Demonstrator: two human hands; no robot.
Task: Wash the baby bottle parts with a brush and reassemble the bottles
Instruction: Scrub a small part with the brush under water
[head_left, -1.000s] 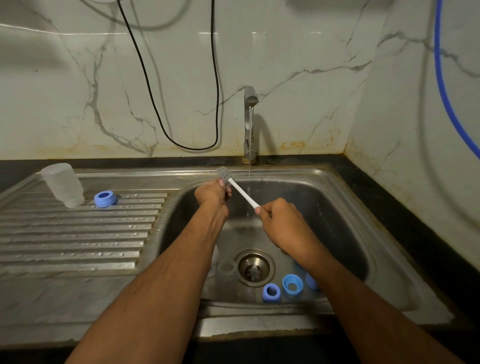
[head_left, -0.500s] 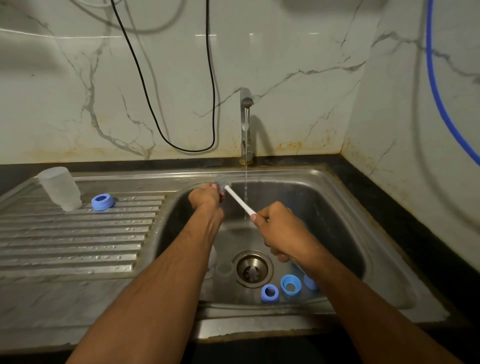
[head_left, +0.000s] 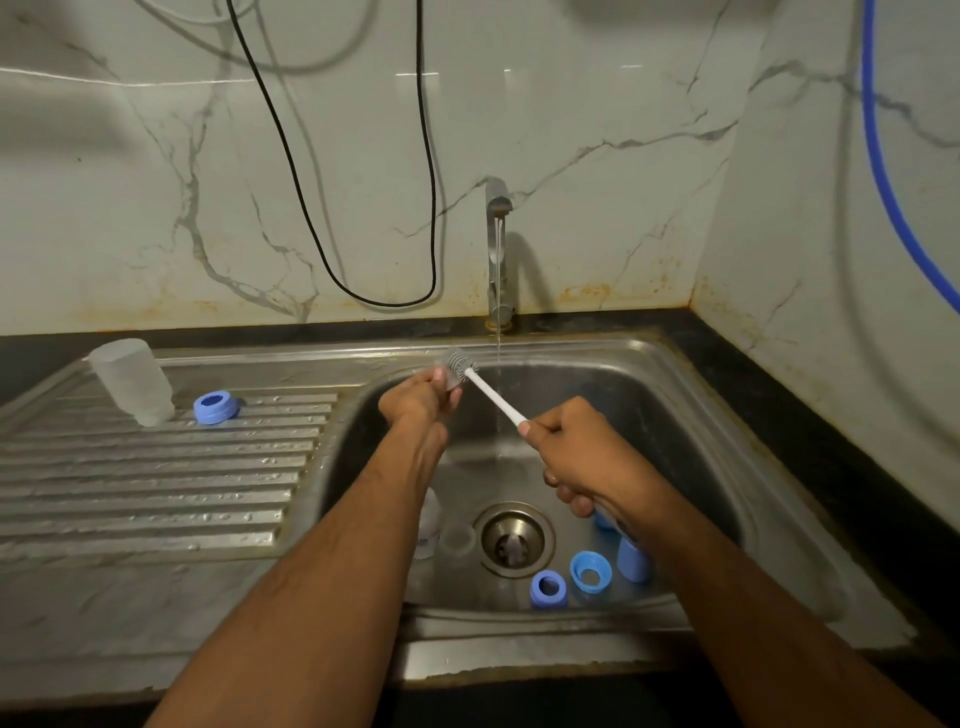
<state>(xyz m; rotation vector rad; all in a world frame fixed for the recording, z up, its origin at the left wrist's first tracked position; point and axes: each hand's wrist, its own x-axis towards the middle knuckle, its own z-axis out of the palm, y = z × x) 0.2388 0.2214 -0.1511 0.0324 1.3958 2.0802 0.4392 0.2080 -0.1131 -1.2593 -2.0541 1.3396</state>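
Now brush (head_left: 483, 387) between both hands.

Small clear part pinched in left hand (head_left: 418, 400) too blurred to identify; lower-centre clear bottle (head_left: 430, 519) mostly hidden behind left forearm.

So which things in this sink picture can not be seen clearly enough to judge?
Head view only:
- The small clear part in the left hand: curled fingers and the brush head cover it; its kind is unclear.
- The blue parts by the drain: the right hand and forearm hide some, so no exact count.
- The clear pieces left of the drain: the left forearm covers part; transparent, shape unclear.
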